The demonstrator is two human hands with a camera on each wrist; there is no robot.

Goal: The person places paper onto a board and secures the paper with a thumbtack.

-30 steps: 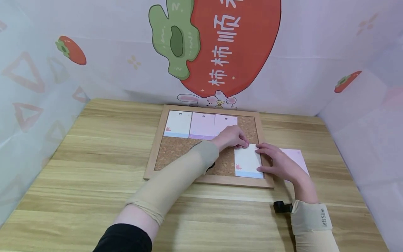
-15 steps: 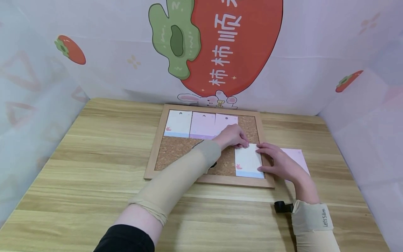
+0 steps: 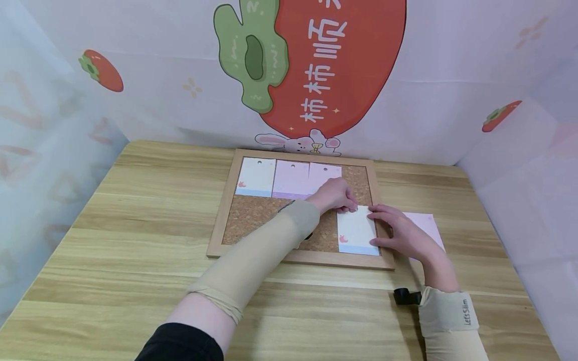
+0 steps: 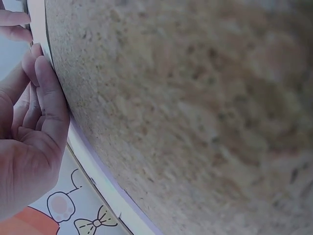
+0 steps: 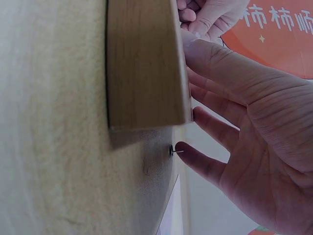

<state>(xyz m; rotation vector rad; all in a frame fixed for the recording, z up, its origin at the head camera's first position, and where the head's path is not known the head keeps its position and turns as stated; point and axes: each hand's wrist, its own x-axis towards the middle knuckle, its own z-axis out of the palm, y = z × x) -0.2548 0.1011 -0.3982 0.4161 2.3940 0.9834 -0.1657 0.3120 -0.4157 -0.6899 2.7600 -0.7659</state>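
At the top edge of a white card [image 3: 354, 228] my left hand [image 3: 334, 194] pinches with thumb and forefinger what seems to be a thumbtack, almost wholly hidden by the fingertips. The card lies on the right part of a wood-framed cork board [image 3: 250, 215]. My right hand [image 3: 402, 230] reaches over the frame's right side, its spread fingertips resting on the card's right edge. In the right wrist view, a loose thumbtack [image 5: 172, 151] lies on the table near that hand's little finger.
A white card [image 3: 255, 175] and two pale purple cards [image 3: 290, 178] are pinned along the board's top. Another purple card [image 3: 422, 223] lies on the wooden table [image 3: 135, 240] right of the board, partly behind the right hand. A printed cloth [image 3: 171, 100] stands behind.
Both hands keep nearly the same place on the white card. The whole head view shifts very slightly; nothing is visibly taken or let go.
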